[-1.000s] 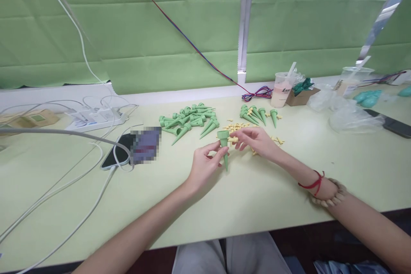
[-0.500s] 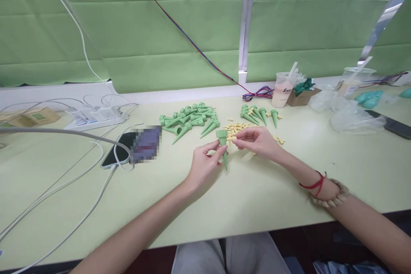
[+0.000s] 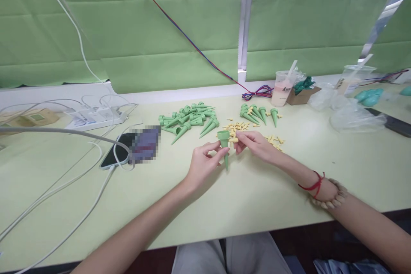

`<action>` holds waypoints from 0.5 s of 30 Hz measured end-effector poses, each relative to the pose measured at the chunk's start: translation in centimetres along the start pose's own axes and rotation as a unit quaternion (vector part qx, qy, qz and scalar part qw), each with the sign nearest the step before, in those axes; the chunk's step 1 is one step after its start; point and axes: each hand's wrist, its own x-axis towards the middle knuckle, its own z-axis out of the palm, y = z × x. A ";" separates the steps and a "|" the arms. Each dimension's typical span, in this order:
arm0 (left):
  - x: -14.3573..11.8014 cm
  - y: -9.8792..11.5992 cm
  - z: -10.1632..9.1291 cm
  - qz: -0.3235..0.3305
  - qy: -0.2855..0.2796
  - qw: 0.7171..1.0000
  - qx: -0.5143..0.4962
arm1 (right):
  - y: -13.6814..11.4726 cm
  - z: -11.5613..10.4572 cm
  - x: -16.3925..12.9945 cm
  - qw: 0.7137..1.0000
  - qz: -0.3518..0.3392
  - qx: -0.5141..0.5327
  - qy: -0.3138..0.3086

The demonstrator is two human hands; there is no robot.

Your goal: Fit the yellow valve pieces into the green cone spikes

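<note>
My left hand (image 3: 205,163) holds a green plastic cone (image 3: 224,143) upright, wide end up and tip down, just above the table. My right hand (image 3: 255,144) pinches a small yellow piece (image 3: 233,140) right beside the cone's open top. Behind my hands lies a scatter of small yellow pieces (image 3: 239,127). A heap of green cones (image 3: 189,118) lies to the back left, and a smaller group of green cones (image 3: 257,114) sits to the back right.
A phone (image 3: 123,150) on a cable lies left of my hands, with white cables (image 3: 64,188) and a power strip (image 3: 96,117) further left. A drink cup (image 3: 282,89), a small cardboard box (image 3: 302,94) and clear plastic bags (image 3: 349,113) stand at the back right.
My right hand has brought the yellow piece left, closer to the cone's top. The left hand keeps the cone in nearly the same spot.
</note>
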 end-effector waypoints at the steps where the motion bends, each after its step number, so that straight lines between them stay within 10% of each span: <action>1: 0.0 0.3 0.0 -0.012 -0.009 1.000 -0.018 | 0.1 -0.1 0.0 1.000 -0.015 -0.019 0.009; 8: 0.0 0.6 -0.1 -0.029 -0.031 0.998 -0.049 | 1.1 -0.5 0.2 0.955 -0.155 -0.250 0.034; 15: 0.0 -0.9 -0.3 0.046 0.014 0.996 0.071 | 0.7 0.2 -0.1 0.979 -0.102 -0.176 0.021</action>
